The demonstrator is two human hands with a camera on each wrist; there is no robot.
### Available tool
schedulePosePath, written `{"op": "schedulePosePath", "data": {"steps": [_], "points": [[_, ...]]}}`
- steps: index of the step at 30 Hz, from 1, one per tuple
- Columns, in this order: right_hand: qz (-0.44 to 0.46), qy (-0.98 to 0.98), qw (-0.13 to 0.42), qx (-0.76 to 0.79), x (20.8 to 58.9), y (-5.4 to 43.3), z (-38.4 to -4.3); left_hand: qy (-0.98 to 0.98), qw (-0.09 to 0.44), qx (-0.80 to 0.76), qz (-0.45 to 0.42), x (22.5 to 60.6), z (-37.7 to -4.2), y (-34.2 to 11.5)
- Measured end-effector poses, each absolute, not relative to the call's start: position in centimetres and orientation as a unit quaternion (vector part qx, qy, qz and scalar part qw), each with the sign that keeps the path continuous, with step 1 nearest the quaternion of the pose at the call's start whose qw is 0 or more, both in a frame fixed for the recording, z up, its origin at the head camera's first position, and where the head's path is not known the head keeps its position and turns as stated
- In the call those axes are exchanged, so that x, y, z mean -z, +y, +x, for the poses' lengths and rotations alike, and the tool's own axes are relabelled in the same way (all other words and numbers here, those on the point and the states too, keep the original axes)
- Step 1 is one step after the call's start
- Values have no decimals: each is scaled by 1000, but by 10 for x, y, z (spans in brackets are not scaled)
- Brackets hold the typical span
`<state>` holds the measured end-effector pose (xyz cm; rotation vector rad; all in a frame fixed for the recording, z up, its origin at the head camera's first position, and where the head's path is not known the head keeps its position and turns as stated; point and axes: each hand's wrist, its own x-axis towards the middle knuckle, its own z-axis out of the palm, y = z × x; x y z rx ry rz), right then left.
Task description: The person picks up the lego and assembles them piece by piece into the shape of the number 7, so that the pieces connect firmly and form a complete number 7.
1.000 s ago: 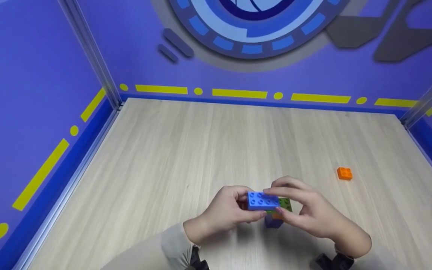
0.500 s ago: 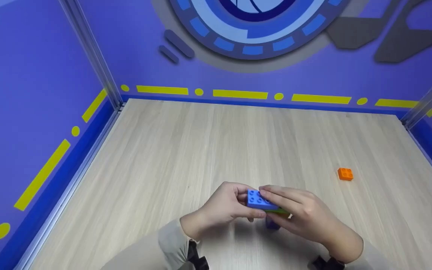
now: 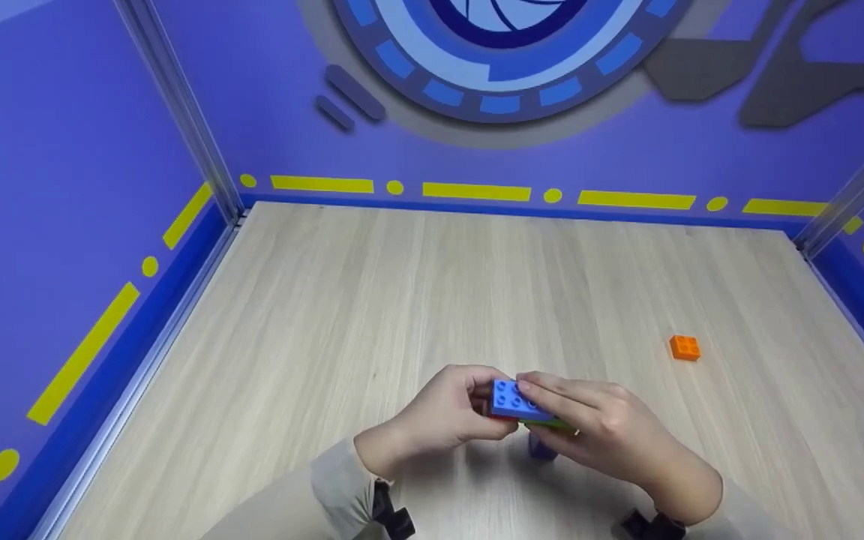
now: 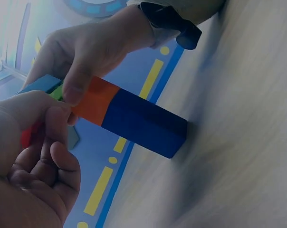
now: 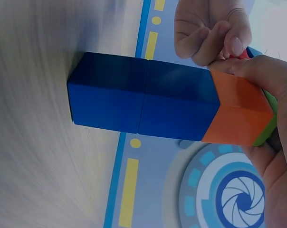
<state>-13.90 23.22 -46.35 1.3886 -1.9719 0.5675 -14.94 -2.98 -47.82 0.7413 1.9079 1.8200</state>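
A stack of toy building bricks stands upright on the table between the hands. Two dark blue bricks [image 5: 176, 95] form its base, an orange brick [image 5: 241, 107] sits on them, and a green brick [image 5: 268, 127] lies above that. On top is a light blue studded brick [image 3: 505, 399], a red brick [image 3: 505, 418] showing under its left end. My left hand [image 3: 436, 412] pinches that left end, thumb at the near side. The right hand [image 3: 608, 424] lays its fingers over the blue brick's studs, with its thumb below at the green brick. Those fingers hide the top's right part.
A loose orange brick [image 3: 685, 347] lies on the wooden table [image 3: 372, 300], to the right beyond the right hand. Blue-purple panels [image 3: 57, 225] with yellow markings enclose the table at the left, back and right.
The right hand has shifted left, from the blue brick's right end to flat across its top, covering the green studs seen before. The left hand keeps its grip almost unmoved.
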Motion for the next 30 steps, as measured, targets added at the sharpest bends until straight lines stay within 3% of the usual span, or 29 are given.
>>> {"op": "schedulePosePath", "data": {"steps": [13,30], "points": [[546,-734,343,-216,466,232,-142,772,-27,-491,402,476,-148,-34],[558,-722,339,-230,466,233,-143,722,-306,-326,528,480,-156,-35]]}}
